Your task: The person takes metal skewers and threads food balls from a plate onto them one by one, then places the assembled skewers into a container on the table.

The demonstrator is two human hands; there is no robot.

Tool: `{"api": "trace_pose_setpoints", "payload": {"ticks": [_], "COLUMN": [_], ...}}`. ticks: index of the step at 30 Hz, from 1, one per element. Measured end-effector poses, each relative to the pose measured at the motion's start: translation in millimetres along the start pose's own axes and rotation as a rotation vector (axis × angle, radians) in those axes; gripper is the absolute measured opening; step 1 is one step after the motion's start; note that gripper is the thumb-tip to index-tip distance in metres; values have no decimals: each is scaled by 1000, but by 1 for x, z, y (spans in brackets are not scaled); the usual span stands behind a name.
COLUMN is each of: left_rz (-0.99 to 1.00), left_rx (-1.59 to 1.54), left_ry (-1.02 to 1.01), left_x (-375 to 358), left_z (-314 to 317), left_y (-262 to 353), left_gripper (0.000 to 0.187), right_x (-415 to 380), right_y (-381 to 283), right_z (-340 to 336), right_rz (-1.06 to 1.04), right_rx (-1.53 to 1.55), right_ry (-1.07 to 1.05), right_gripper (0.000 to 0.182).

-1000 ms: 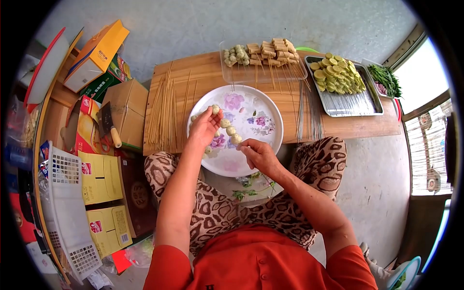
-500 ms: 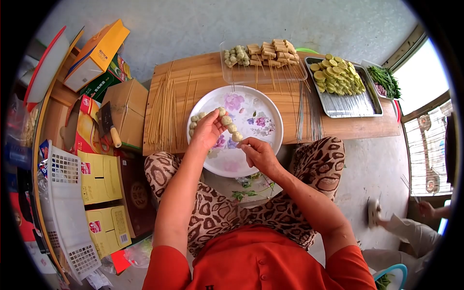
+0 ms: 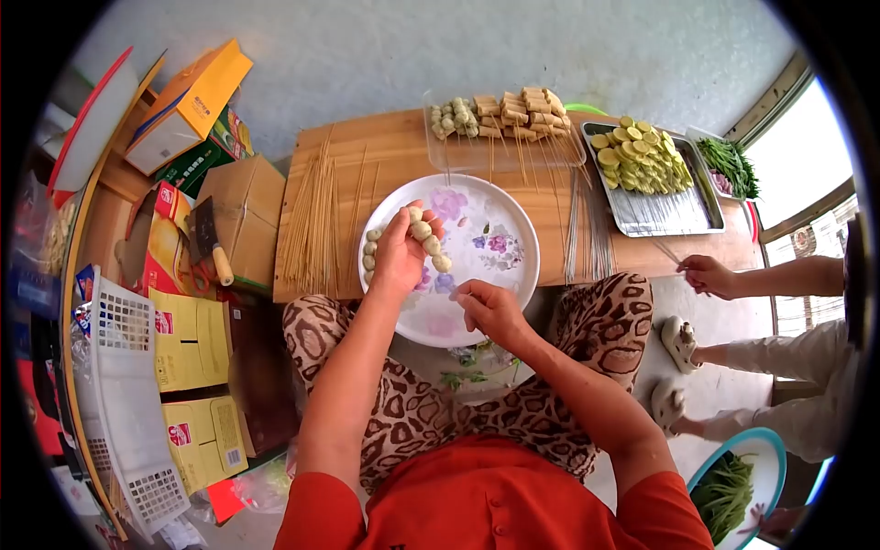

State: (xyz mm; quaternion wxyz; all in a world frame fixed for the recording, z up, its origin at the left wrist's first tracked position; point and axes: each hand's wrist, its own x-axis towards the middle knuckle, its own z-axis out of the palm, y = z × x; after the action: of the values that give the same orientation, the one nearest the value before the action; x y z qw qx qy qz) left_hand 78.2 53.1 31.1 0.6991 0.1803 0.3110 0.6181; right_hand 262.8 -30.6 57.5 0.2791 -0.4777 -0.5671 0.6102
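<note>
My left hand [image 3: 401,249] is over the left part of a round white tray [image 3: 490,316] with purple flowers. It holds a row of pale round balls [image 3: 431,244] across its palm and fingers. To its right and lower down, my right hand [image 3: 488,305] is closed in a pinch near the lowest ball, a short gap apart; whatever thin thing it may grip is too small to make out. More pale balls [image 3: 369,261] rest on the tray's left side, beside my left hand.
Bamboo sticks [image 3: 307,225] lie at the left of the wooden table [image 3: 403,137]. Behind stands a clear tray with skewered rolls [image 3: 522,115] and balls. At right are a metal tray [image 3: 665,220], greens [image 3: 729,165], a co-worker's hand [image 3: 708,275] with thin sticks, and a teal-rimmed basin [image 3: 775,449].
My right hand has moved down, away from the row of balls. The co-worker has come closer at the right, with a hand reaching toward the table; the basin shows more.
</note>
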Motion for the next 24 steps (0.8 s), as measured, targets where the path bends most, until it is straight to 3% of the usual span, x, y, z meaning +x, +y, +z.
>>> {"api": "trace_pose_setpoints", "payload": {"ticks": [24], "left_rz": [31], "left_rx": [-96], "left_ry": [-73], "left_x": [-7], "left_z": [10], "left_y": [-8], "left_gripper": [29], "right_x": [5], "right_y": [-1], "right_z": [9], "right_rz": [4], "right_rx": [45], "right_ry": [14], "right_gripper": [15]}}
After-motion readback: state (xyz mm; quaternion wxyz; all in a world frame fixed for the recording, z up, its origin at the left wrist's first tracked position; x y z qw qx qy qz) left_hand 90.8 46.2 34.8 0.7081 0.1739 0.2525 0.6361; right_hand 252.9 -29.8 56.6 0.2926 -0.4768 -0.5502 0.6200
